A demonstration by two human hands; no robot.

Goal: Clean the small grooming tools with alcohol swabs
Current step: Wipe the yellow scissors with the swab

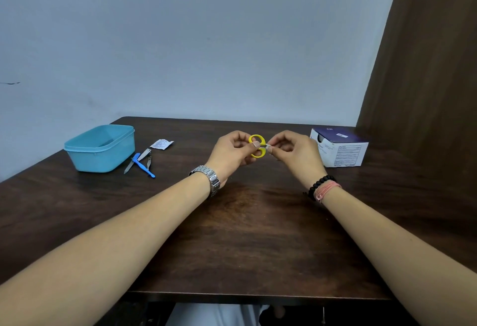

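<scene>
On the dark worktop (247,235), far left, sits a teal tub (100,148); beside it lie blue-handled tools (140,164) and a swab packet (161,143). Mid-air, the left hand (233,156) pinches yellow scissors (257,146); the right hand (296,156) pinches a swab (268,148) against them. A box (340,148) stands right.

Tub (100,148) left, box (340,150) right; bare between.
</scene>
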